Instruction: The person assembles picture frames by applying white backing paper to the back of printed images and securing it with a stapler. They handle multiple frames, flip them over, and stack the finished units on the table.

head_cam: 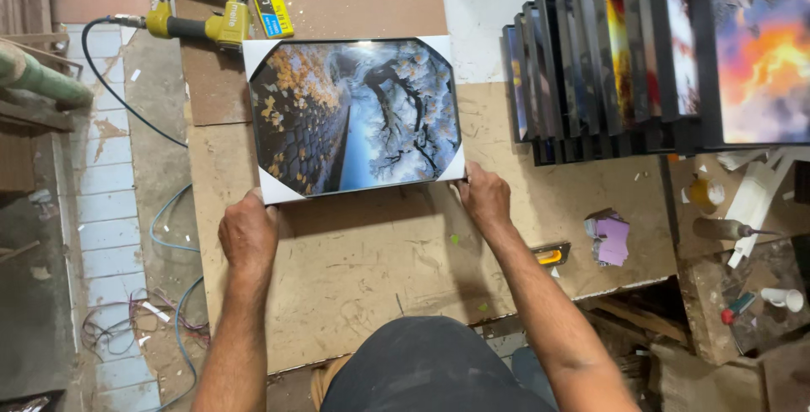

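worn workbench [363, 260] — left hand [249, 230] and right hand [483, 197] clamp framed picture [354, 116] corners, fingers curled under; bare board below.

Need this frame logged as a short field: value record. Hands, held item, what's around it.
left hand: grips the near left corner of the framed picture
right hand: grips the near right corner
framed picture: black frame, white corner protectors, tree and leaf-strewn path print, face up over the workbench
workbench: brown board top, scuffed
staple gun: yellow, hose attached, beyond the picture on the left
stacked frames: black-framed prints, standing in a row on the right
purple pads: small pile right of the right hand
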